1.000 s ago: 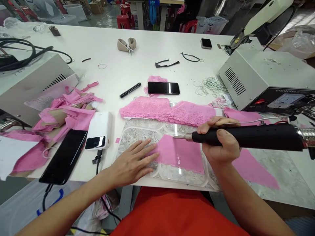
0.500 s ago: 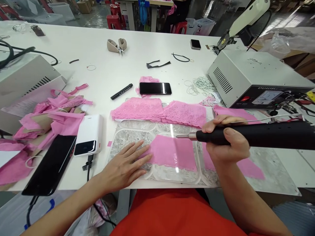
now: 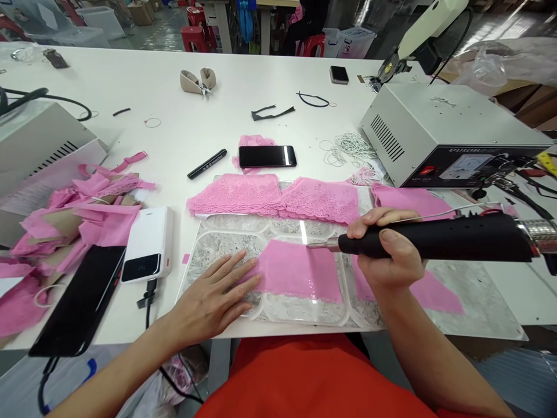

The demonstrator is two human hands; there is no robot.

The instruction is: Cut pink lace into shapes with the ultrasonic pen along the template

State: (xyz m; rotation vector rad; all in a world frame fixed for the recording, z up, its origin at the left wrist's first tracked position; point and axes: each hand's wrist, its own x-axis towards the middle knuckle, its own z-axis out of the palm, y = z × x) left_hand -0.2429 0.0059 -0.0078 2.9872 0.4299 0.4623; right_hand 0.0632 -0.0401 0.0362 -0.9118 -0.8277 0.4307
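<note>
My right hand (image 3: 387, 249) grips a black handheld tool (image 3: 456, 238) with a narrow metal tip, held nearly level and pointing left. Its tip is at the top edge of a flat pink fabric piece (image 3: 300, 270); whether it touches I cannot tell. That fabric lies in the middle section of a clear plastic template (image 3: 226, 241) over a grey marbled board (image 3: 483, 299). Palm down, my left hand (image 3: 217, 296) is spread open, fingertips over the fabric's left edge. Pink lace pieces (image 3: 239, 194) lie along the template's far side.
A grey control box (image 3: 452, 128) stands at right, with a white cord coil (image 3: 352, 148) beside it. A phone (image 3: 267, 155) and a marker (image 3: 207, 164) lie beyond the lace. At left are a power bank (image 3: 150, 244), a large black phone (image 3: 78, 302) and heaped pink fabric (image 3: 87, 203).
The whole view has shifted slightly left, showing more of the tool's rear end. The left hand stays flat by the fabric edge, and the right hand keeps its grip.
</note>
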